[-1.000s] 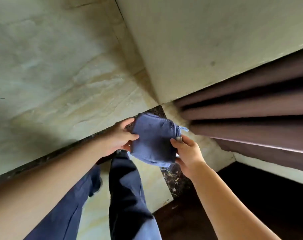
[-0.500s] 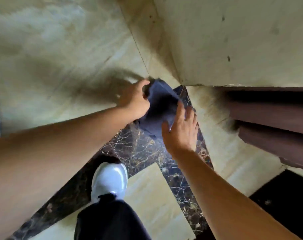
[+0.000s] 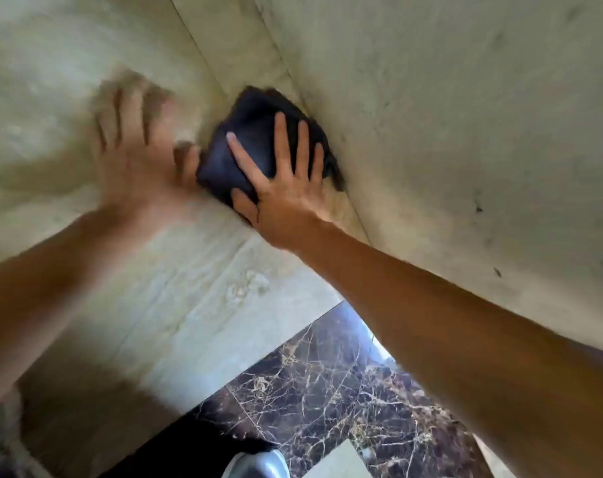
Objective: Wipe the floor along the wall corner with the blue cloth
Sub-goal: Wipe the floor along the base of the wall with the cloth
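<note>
The blue cloth (image 3: pixel 252 132) looks dark here, bunched up and pushed into the corner where the beige marble surface meets the pale wall (image 3: pixel 448 115). My right hand (image 3: pixel 286 198) lies flat on top of it with fingers spread, pressing it down, the thumb at its near edge. My left hand (image 3: pixel 138 160) is blurred and open, fingers apart, resting on the beige surface just left of the cloth. Its thumb is close to the cloth's left edge. Most of the cloth's near half is hidden under my right hand.
A seam (image 3: pixel 196 43) runs away from the cloth along the corner. Nearer me lies a dark veined marble strip (image 3: pixel 327 391). The toe of a light shoe (image 3: pixel 258 465) shows at the bottom edge. Small dark marks dot the wall (image 3: pixel 478 208).
The cloth went from being held up in both hands to being pressed into the corner. My left hand has let go and spread out flat beside it. The view has moved closer.
</note>
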The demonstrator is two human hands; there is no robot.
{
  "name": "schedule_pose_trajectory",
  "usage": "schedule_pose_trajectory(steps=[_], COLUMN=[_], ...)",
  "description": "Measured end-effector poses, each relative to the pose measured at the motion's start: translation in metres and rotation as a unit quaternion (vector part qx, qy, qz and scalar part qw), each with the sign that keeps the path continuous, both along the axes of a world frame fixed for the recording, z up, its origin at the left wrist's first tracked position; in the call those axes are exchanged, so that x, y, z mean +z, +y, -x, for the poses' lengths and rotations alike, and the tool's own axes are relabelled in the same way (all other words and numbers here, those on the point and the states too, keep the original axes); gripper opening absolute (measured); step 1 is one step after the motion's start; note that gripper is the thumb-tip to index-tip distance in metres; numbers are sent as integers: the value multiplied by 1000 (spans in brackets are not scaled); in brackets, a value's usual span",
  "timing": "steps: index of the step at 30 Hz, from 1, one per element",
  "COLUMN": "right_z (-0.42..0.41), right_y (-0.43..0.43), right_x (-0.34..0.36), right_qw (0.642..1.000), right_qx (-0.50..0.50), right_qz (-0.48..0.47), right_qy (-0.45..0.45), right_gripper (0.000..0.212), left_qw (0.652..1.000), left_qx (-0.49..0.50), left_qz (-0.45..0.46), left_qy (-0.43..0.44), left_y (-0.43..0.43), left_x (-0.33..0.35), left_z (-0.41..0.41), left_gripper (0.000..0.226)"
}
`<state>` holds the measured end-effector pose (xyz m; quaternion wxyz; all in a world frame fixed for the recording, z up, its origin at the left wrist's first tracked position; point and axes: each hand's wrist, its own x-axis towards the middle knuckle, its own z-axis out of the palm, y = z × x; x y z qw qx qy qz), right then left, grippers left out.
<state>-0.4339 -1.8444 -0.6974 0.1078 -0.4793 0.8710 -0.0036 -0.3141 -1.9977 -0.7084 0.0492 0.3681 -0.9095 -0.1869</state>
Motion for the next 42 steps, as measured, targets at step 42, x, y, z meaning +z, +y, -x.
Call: schedule_pose_trajectory(steps=[42], right_z=[22], right_y=[-149], right_x=[-4], right_qw=[993], right_qx=[-28], right_qz=[-95], right_qy=[-57], right_gripper=[75], left_qw=[972], left_qx=[-68], left_qz=[-1], left_qy=[-226], left_y=[-263], left_x=[53], left_z=[1], left_gripper=[68])
